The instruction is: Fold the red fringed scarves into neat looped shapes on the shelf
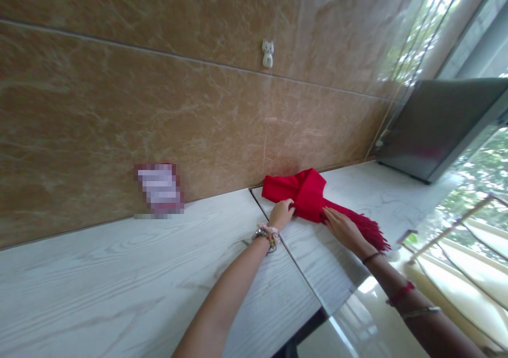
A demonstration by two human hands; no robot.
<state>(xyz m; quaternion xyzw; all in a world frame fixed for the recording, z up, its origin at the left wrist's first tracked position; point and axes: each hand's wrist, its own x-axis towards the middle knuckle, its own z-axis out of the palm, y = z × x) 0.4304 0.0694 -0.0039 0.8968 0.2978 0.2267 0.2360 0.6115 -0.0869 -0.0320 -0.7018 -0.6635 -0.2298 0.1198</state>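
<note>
A red scarf (pixel 309 194) lies on the pale wood-grain table top, folded across itself near the wall. Its fringed end (pixel 367 228) stretches to the right, partly under my right wrist. My left hand (pixel 281 215), with beaded bracelets at the wrist, is closed on the front edge of the folded part. At the right side of the fold, my right hand (pixel 343 228) holds the scarf where the fringed end comes out. Its fingertips are partly lost against the red cloth.
Brown marbled tiles cover the wall (pixel 159 104), with a small white cat figure (pixel 268 53) on it. A blurred-out patch (pixel 159 188) sits left, by the wall. A seam splits the table top (pixel 119 273). A grey cabinet-like box (pixel 448 127) and a metal rack (pixel 456 231) stand right.
</note>
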